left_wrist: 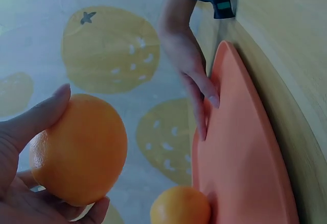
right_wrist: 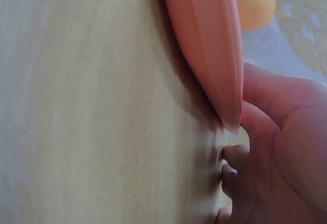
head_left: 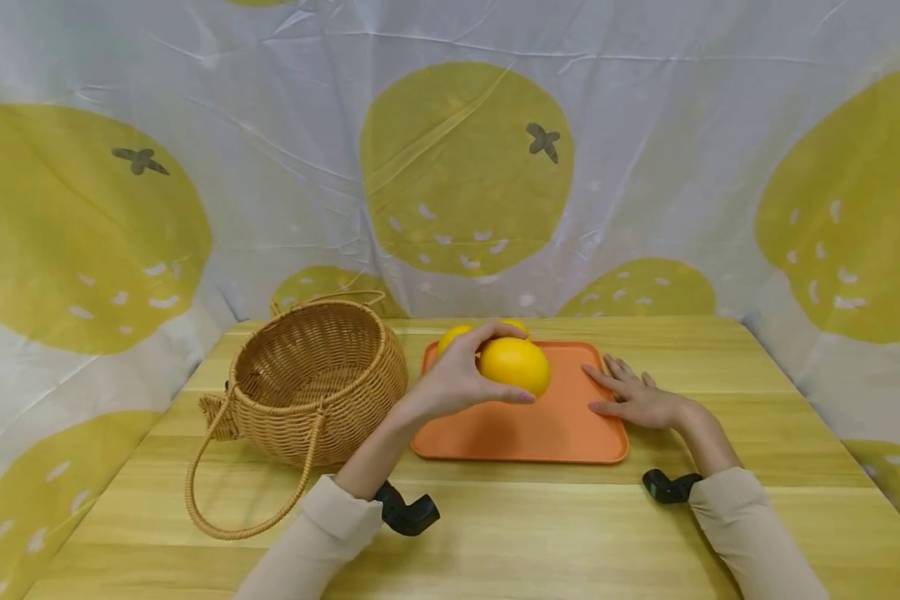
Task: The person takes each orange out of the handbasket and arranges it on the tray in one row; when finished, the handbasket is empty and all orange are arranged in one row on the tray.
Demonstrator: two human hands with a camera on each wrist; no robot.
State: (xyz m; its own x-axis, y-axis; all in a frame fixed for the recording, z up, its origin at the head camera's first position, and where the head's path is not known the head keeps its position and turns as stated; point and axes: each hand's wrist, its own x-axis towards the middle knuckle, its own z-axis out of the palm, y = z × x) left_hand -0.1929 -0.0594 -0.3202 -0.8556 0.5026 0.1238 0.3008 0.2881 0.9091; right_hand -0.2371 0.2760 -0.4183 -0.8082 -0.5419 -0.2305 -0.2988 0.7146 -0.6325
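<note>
My left hand (head_left: 461, 379) grips a large yellow-orange fruit (head_left: 516, 365) just above the left half of an orange tray (head_left: 540, 433). The left wrist view shows the thumb and fingers curled round this fruit (left_wrist: 79, 150). Two more of the fruits (head_left: 453, 335) sit at the tray's far left corner, mostly hidden behind the held one; one of them (left_wrist: 180, 206) shows in the left wrist view. My right hand (head_left: 633, 398) lies flat on the tray's right edge with straight fingers. In the right wrist view the tray rim (right_wrist: 209, 45) meets that hand (right_wrist: 278, 147).
A wicker basket (head_left: 315, 375) stands left of the tray on the wooden table (head_left: 495, 533), with its loop handle (head_left: 217, 500) lying towards me. A fruit-print cloth (head_left: 465, 167) hangs behind and to both sides of the table.
</note>
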